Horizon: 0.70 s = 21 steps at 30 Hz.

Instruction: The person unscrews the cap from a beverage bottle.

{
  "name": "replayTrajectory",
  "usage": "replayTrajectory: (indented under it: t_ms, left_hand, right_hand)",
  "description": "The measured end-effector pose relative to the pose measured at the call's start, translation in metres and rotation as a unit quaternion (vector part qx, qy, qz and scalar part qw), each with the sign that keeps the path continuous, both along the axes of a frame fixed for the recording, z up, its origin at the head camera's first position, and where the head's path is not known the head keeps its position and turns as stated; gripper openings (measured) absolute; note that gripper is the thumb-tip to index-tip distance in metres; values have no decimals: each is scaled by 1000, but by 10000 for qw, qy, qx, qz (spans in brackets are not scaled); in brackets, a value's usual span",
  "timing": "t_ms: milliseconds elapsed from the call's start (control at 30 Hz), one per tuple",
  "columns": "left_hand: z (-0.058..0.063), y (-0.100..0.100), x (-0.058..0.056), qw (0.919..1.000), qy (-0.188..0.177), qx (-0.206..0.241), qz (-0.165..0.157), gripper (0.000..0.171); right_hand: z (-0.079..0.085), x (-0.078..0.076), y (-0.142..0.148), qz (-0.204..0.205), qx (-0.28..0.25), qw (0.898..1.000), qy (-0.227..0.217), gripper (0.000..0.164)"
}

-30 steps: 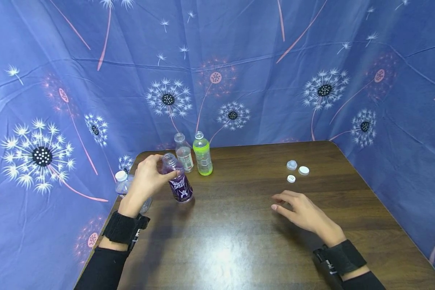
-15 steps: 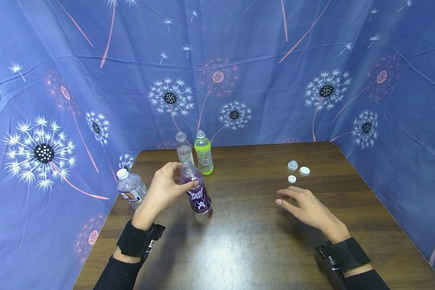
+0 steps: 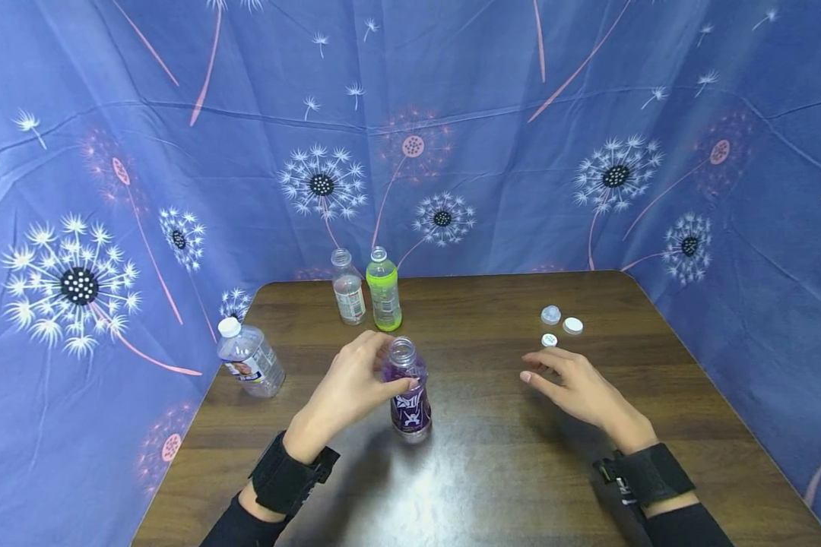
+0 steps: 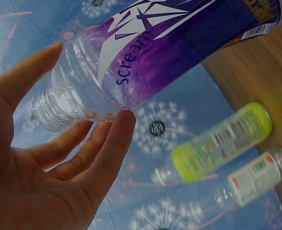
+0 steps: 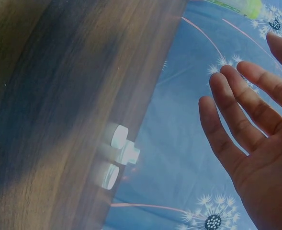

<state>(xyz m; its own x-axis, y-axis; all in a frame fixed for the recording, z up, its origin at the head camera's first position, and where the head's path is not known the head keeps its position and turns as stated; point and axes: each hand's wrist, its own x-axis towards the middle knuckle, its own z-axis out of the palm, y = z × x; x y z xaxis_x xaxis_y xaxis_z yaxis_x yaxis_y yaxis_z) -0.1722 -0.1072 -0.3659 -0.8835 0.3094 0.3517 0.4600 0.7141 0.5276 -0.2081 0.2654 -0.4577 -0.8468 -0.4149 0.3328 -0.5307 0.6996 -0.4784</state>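
Observation:
My left hand grips a clear plastic bottle with a purple label near its shoulder, thumb on one side and fingers on the other. The bottle has no cap on its mouth and stands nearly upright in the head view. In the left wrist view the word "scream" shows on the bottle. My right hand hovers over the right part of the table, fingers relaxed and holding nothing. Just beyond its fingers lie two white caps, one nearer and one farther, with a translucent cap.
An uncapped clear bottle and an uncapped green-banded bottle stand side by side at the back of the wooden table. At the left edge is a clear bottle with a white cap. A blue dandelion-print cloth hangs behind.
My left hand has carried the purple-labelled bottle to the right and nearer to me, away from the bottles at the back and left. The right hand has barely moved.

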Motion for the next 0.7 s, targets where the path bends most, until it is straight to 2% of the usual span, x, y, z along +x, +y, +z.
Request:
replayTrajectory:
  t_ms: [167,400,700]
  left_hand:
    - [-5,16,4,9997,53,-81,-204,53]
    - [-9,34,8,9990,-2,-179,-419,53]
    - [-13,48,8,9990,-15,-176,-418,58]
  right_hand:
    - [1,-2,-2,-22,-73,9999,-97,31]
    - [1,-9,-4,10,-59,10000,53,30]
    - [4,-24,2,-61,51,9998,156,30]
